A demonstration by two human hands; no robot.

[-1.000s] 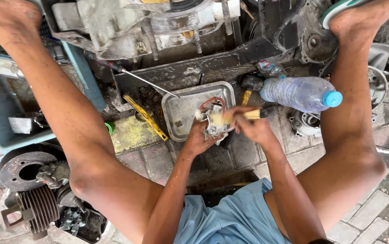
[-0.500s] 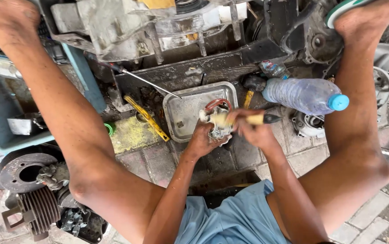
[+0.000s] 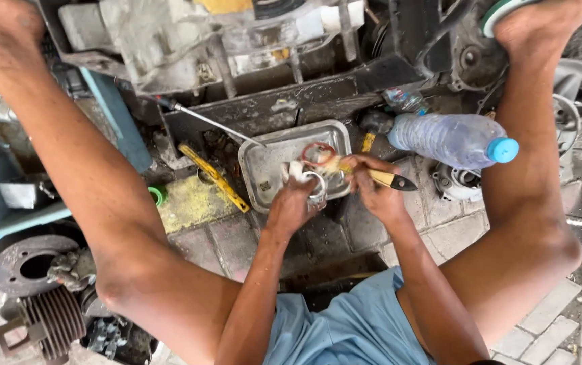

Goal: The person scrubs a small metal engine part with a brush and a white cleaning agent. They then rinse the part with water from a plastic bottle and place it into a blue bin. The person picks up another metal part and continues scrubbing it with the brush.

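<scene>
- Left hand (image 3: pixel 291 206): I have it closed around a small metal part (image 3: pixel 314 186), ring-shaped at the visible end, held just over the near edge of the tray. The fingers wrap it firmly; how much of the part lies inside the fist I cannot tell.
- Right hand (image 3: pixel 372 189): closed on a paintbrush (image 3: pixel 378 177) with a yellow handle and dark tip. The handle points right, the bristle end points left and meets the metal part.
- Metal tray (image 3: pixel 267 165): a shallow, grimy rectangular pan on the paved floor (image 3: pixel 453 233), directly under the work. A reddish ring (image 3: pixel 318 152) lies in it beside the bristles.
- Surroundings: a clear plastic water bottle (image 3: pixel 449 138) with a blue cap lies on its side right of the tray; a yellow-handled tool (image 3: pixel 213 177) lies left of it; a thin metal rod (image 3: pixel 210 122) runs toward the tray's far left corner; a finned engine cylinder (image 3: pixel 47 321) sits at the lower left.
- Step in hand, as I judge it: brushing the small part clean over the tray, with brush and part in contact.
- Next move, as I judge it: it calls for turning the part in my left hand to present an unbrushed face, keeping it above the tray so drips and grit fall inside, and holding the brush strokes short so the part does not slip from my fingers.
</scene>
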